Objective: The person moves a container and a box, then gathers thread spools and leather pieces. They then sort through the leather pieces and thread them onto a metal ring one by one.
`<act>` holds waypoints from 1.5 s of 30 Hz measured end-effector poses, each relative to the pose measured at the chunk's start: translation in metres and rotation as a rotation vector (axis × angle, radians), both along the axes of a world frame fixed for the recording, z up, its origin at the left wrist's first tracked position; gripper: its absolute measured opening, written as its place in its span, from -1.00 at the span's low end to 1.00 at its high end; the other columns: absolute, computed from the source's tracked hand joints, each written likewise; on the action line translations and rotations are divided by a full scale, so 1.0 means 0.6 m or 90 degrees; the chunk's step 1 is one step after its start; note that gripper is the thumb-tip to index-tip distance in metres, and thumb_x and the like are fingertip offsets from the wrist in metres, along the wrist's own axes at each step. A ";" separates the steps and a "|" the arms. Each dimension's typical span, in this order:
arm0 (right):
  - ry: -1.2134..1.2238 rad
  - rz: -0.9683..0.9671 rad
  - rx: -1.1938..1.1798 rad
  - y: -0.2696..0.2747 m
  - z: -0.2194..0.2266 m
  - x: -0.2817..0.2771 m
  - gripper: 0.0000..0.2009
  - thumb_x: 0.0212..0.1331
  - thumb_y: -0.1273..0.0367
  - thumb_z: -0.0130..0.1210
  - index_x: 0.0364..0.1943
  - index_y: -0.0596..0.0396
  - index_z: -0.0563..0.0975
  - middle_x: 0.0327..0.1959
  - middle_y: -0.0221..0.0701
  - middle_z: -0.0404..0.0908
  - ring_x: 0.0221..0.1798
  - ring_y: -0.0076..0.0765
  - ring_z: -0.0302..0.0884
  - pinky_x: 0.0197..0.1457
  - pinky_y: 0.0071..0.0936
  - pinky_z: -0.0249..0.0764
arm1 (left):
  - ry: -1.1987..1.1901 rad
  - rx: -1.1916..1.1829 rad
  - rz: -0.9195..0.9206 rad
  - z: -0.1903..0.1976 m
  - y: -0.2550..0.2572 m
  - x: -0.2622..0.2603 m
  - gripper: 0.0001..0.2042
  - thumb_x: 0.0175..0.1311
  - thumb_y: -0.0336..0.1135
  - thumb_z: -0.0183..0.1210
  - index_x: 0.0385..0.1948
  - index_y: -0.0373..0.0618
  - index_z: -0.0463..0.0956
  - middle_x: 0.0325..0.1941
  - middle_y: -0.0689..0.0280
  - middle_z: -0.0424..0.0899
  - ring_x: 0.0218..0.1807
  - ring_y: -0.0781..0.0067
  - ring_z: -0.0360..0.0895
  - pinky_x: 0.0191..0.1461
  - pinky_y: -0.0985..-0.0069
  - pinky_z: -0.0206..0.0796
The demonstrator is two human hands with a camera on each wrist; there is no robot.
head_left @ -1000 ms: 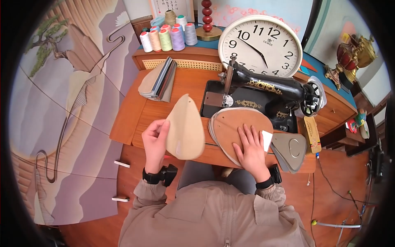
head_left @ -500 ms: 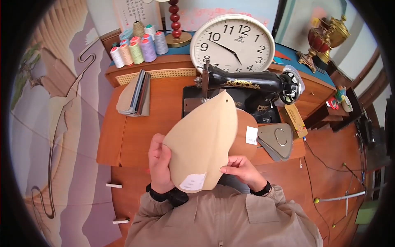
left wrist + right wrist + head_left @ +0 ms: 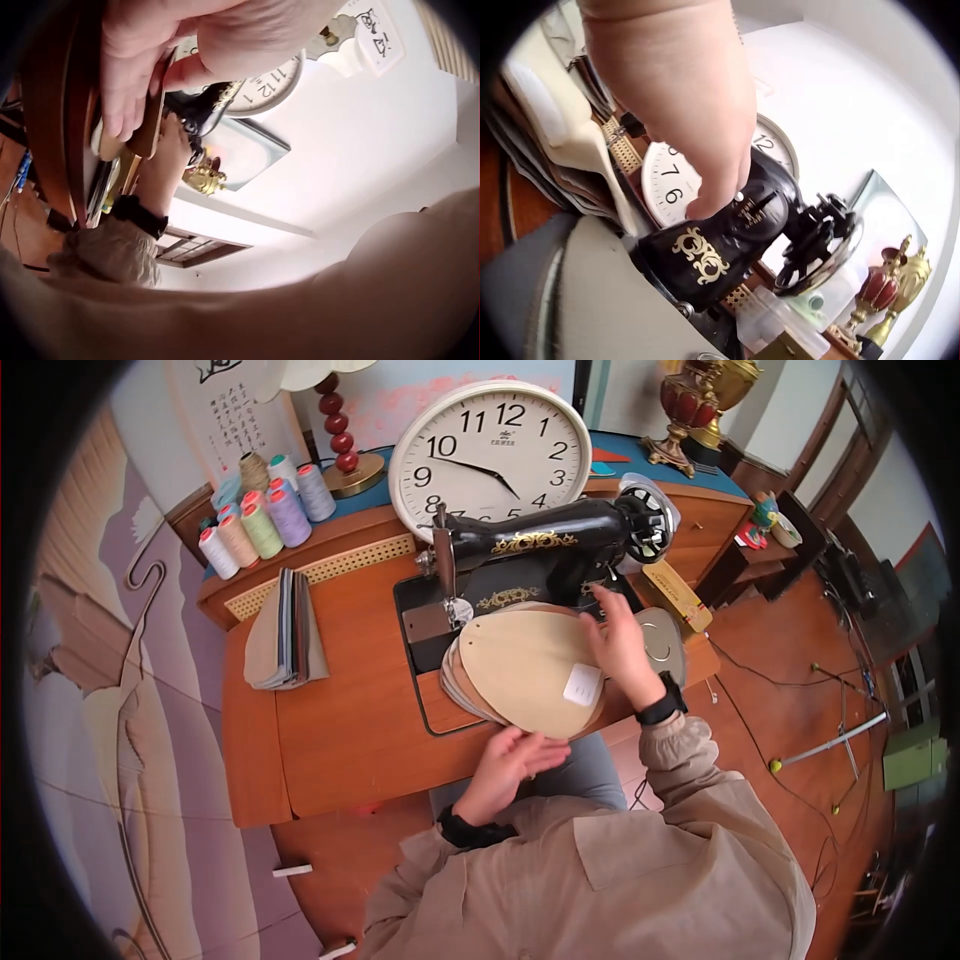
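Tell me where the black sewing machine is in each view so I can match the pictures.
Head: black sewing machine, just above centre.
Left wrist: upper left, partly hidden.
Right wrist: around the centre, partly behind the right hand.
Shared landmark: the round analogue clock, partly visible in both wrist views too.

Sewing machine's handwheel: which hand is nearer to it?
Right. The right hand is on the near side of the handwheel, by the right end of the stack; the left hand is farther away, at the stack's near edge.
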State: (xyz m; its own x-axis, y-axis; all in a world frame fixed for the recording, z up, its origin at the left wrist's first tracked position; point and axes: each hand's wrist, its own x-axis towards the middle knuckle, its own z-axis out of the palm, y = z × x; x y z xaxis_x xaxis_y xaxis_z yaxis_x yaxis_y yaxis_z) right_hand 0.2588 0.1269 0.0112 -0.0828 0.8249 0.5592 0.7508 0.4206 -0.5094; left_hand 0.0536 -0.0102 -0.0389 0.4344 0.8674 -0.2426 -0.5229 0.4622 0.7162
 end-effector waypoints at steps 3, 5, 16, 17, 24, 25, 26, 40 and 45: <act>-0.145 0.145 0.079 -0.048 0.006 -0.029 -0.53 0.23 0.38 0.17 0.24 0.12 0.42 0.23 -0.06 0.44 0.29 0.08 0.39 0.32 -0.06 0.35 | 0.041 0.004 -0.088 0.018 -0.008 -0.011 -0.71 0.54 -0.27 -0.03 0.01 -0.36 0.44 0.01 -0.03 0.65 -0.01 0.15 0.68 0.13 0.30 0.57; -0.237 0.202 -0.009 -0.080 -0.019 -0.040 -0.48 0.29 0.23 0.13 0.32 0.02 0.38 0.35 -0.11 0.37 0.42 0.10 0.27 0.45 0.08 0.17 | 0.108 0.097 -0.149 0.020 -0.006 -0.028 -0.74 0.54 -0.29 -0.02 -0.08 -0.36 0.50 -0.08 0.04 0.68 -0.10 0.26 0.70 0.03 0.39 0.58; -0.191 0.205 -0.054 -0.109 -0.074 -0.043 -0.48 0.30 0.16 0.10 0.32 -0.01 0.41 0.42 -0.24 0.33 0.49 0.01 0.20 0.56 0.07 0.01 | 0.457 0.390 0.156 -0.004 0.024 -0.100 -0.86 0.42 -0.44 0.10 -0.27 -0.37 0.53 -0.32 0.17 0.74 -0.25 0.47 0.69 -0.15 0.55 0.49; -0.193 0.179 -0.053 -0.109 -0.074 -0.043 -0.48 0.30 0.16 0.10 0.32 -0.01 0.41 0.42 -0.24 0.33 0.49 0.01 0.20 0.56 0.07 0.01 | 0.474 0.400 0.163 -0.007 0.021 -0.101 -0.86 0.42 -0.44 0.10 -0.28 -0.36 0.54 -0.32 0.17 0.73 -0.28 0.46 0.68 -0.17 0.54 0.49; -0.123 0.189 0.001 -0.111 -0.082 -0.047 -0.53 0.20 0.24 0.11 0.18 0.15 0.50 0.30 -0.13 0.46 0.38 0.06 0.33 0.52 0.01 0.11 | 0.540 0.477 0.095 -0.002 0.017 -0.107 -0.83 0.43 -0.41 0.10 -0.33 -0.37 0.52 -0.31 0.21 0.69 -0.32 0.47 0.60 -0.17 0.53 0.45; -0.118 0.199 0.002 -0.111 -0.082 -0.048 -0.53 0.19 0.24 0.11 0.17 0.16 0.50 0.29 -0.13 0.46 0.38 0.06 0.33 0.52 0.01 0.11 | 0.576 0.487 0.104 0.014 0.014 -0.107 -0.82 0.39 -0.33 0.16 -0.30 -0.30 0.58 -0.29 0.16 0.68 -0.27 0.30 0.60 -0.18 0.40 0.46; -0.112 0.211 0.003 -0.111 -0.082 -0.048 -0.53 0.18 0.25 0.11 0.16 0.18 0.51 0.28 -0.12 0.47 0.38 0.07 0.33 0.51 0.00 0.12 | 0.613 0.495 0.115 0.025 0.012 -0.107 -0.79 0.35 -0.25 0.23 -0.28 -0.24 0.64 -0.27 0.11 0.67 -0.22 0.14 0.60 -0.18 0.27 0.46; -0.064 0.201 0.058 -0.109 -0.101 -0.050 -0.56 0.11 0.25 0.11 0.06 0.22 0.54 0.18 -0.10 0.53 0.29 0.09 0.40 0.46 -0.01 0.20 | 0.620 0.545 0.115 -0.008 0.023 -0.107 -0.83 0.35 -0.32 0.18 -0.29 -0.21 0.68 -0.30 0.15 0.67 -0.24 0.23 0.60 -0.19 0.42 0.45; -0.071 0.211 0.044 -0.108 -0.106 -0.046 -0.53 0.12 0.25 0.10 0.10 0.24 0.52 0.22 -0.09 0.50 0.32 0.09 0.38 0.47 -0.01 0.20 | 0.581 0.448 0.103 -0.025 0.021 -0.113 -0.81 0.43 -0.40 0.12 -0.34 -0.37 0.52 -0.30 0.18 0.67 -0.27 0.44 0.61 -0.18 0.51 0.46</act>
